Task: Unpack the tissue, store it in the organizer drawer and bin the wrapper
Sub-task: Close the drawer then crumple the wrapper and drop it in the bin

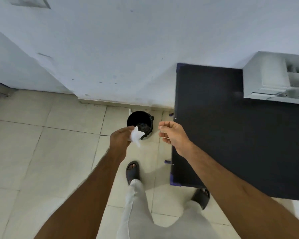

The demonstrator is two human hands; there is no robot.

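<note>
**Holding the wrapper over the bin**

Gripping a crumpled white wrapper (136, 136) in the left hand (120, 141), fingers closed round it, right above the near rim of the black bin (139, 124). Dark scraps inside, too blurred to name. Right hand (172, 134) at 3 o'clock of the bin, fingers loosely curled, maybe pinching a thin sliver; cannot tell. White organizer (266, 80) on the black table (231, 135) at 2 o'clock, drawer contents unclear.

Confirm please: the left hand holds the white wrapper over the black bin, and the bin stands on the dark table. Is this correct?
Not fully. The head view shows the bin standing on the tiled floor, beside the dark table. The left hand does hold the white wrapper over it.
</note>
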